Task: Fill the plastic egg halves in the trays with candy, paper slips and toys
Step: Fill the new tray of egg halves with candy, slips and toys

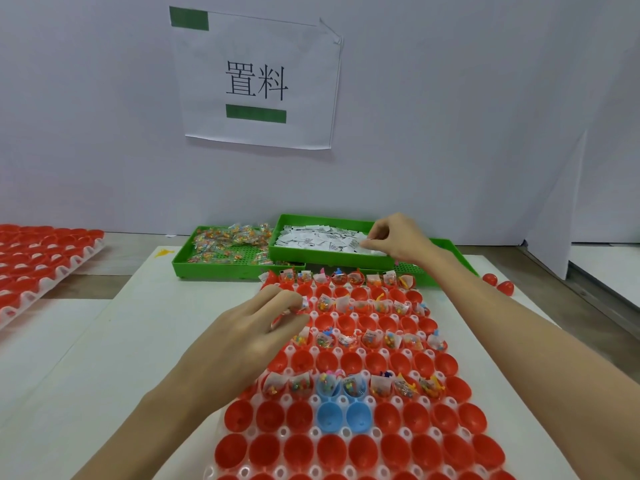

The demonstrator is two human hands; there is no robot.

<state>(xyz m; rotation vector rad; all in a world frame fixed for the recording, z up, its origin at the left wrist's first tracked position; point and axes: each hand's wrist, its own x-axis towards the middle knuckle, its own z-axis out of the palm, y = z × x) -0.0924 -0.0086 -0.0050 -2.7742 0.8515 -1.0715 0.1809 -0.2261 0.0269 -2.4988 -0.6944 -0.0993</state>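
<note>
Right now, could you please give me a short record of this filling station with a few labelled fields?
Left hand: over the egg tray, pinching something small, too blurred to name
Right hand: pinching a paper slip in the slip tray
Candy tray: green, left of the slip tray, holding wrapped candies
Egg halves: mostly red, four blue halves
Filled rows: alternate with empty rows
Spare tray: far left, red halves

Head camera looks forward-down, seemingly close, over table [104, 358].
</note>
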